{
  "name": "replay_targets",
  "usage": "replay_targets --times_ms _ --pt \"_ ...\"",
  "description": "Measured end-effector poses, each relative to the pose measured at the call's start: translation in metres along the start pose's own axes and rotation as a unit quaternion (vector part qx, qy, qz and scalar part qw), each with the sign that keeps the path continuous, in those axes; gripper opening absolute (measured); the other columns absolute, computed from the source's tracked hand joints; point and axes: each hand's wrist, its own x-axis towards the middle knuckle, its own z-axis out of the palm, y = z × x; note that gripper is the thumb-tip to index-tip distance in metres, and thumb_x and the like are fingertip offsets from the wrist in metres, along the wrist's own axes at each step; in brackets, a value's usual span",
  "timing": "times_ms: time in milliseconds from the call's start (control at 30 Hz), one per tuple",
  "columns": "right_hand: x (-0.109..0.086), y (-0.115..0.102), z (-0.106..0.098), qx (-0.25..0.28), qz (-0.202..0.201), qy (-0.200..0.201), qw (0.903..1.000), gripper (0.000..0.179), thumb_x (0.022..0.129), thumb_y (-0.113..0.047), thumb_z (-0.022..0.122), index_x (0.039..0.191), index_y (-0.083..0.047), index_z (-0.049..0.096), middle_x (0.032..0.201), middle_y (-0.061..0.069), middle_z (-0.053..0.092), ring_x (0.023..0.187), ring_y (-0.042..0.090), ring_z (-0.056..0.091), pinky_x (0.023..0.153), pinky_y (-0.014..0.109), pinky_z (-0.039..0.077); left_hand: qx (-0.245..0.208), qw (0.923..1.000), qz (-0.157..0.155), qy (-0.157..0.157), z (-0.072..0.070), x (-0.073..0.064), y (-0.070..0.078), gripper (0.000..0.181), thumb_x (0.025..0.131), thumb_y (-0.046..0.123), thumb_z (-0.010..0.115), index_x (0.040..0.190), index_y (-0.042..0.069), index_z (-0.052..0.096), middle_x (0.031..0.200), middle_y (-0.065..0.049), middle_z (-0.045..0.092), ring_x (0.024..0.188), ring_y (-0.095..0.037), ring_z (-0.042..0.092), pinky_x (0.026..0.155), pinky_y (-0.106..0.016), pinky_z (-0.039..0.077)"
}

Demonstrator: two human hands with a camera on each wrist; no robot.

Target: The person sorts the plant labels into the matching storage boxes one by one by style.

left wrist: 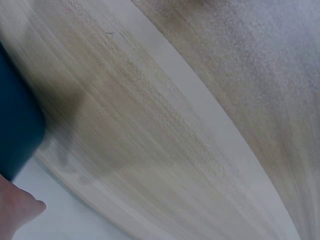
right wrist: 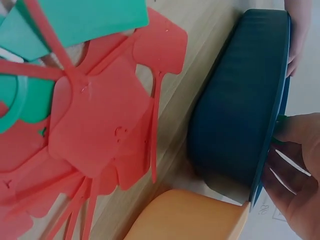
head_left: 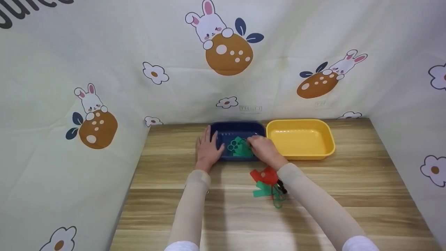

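Observation:
My left hand [head_left: 208, 150] rests spread at the left rim of a dark blue tray [head_left: 223, 129], thumb reaching over its inside. Flat green plastic tags [head_left: 240, 149], some with round loops, lie in that tray. Over its right side my right hand [head_left: 266, 150] is curled, with a bit of green tag [right wrist: 281, 121] showing at the thumb tip in the right wrist view; the rest of it is hidden. On the table below the right wrist lies a pile of red tags [head_left: 267, 175] and green tags [head_left: 263, 190] with thin tails.
A yellow tray [head_left: 301, 156] stands directly right of the blue one. Something black [head_left: 282, 187] lies by the pile, partly behind the right forearm. The wood-grain table [head_left: 167, 202] meets printed cloth walls [head_left: 278, 76] at the back and sides.

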Motion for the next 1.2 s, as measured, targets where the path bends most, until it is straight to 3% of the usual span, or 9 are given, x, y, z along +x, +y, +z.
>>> replay_targets --times_ms 133,300,400,633,1200 --pt "-0.002 0.004 0.001 -0.018 -0.008 -0.002 0.9998 0.014 0.093 -0.003 0.060 0.101 -0.008 0.071 0.096 0.010 0.071 0.086 0.025 0.066 0.080 0.036 0.060 -0.005 0.9999 0.006 0.010 0.000 0.000 0.000 0.068 0.098 0.052 0.044 0.156 0.018 0.034 0.169 -0.009 0.008 0.157 -0.030 0.011 0.124 -0.056 0.016" --pt "-0.007 0.008 0.003 -0.043 -0.031 0.028 0.9982 0.012 0.091 0.000 0.061 0.095 -0.007 0.070 0.090 0.010 0.070 0.083 0.027 0.067 0.073 0.038 0.059 -0.018 0.9993 0.016 0.029 0.001 -0.001 -0.001 0.067 0.097 0.050 0.047 0.154 0.015 0.038 0.168 -0.011 0.013 0.155 -0.032 0.015 0.124 -0.057 0.017" --pt "-0.009 0.009 0.002 -0.042 -0.025 0.022 0.9986 0.014 0.091 -0.001 0.060 0.096 -0.008 0.070 0.090 0.010 0.070 0.083 0.027 0.066 0.072 0.038 0.059 -0.020 0.9992 0.018 0.031 0.002 0.000 -0.001 0.067 0.097 0.050 0.047 0.153 0.015 0.039 0.168 -0.011 0.013 0.155 -0.033 0.016 0.123 -0.057 0.018" --pt "-0.015 0.007 -0.002 -0.028 -0.011 0.012 0.9995 0.014 0.094 -0.004 0.060 0.101 -0.009 0.071 0.095 0.009 0.071 0.086 0.026 0.066 0.076 0.037 0.059 -0.008 0.9996 0.013 0.022 0.004 0.002 -0.002 0.069 0.097 0.052 0.045 0.155 0.017 0.036 0.169 -0.010 0.010 0.156 -0.031 0.014 0.124 -0.057 0.017" --pt "-0.050 -0.008 -0.012 -0.008 -0.075 0.076 0.9943 0.015 0.083 -0.007 0.076 0.096 -0.011 0.070 0.091 0.005 0.071 0.083 0.022 0.066 0.072 0.033 0.059 -0.002 0.9997 0.013 0.021 0.005 0.003 -0.002 0.068 0.097 0.052 0.045 0.155 0.017 0.036 0.169 -0.010 0.011 0.156 -0.031 0.015 0.123 -0.058 0.018"
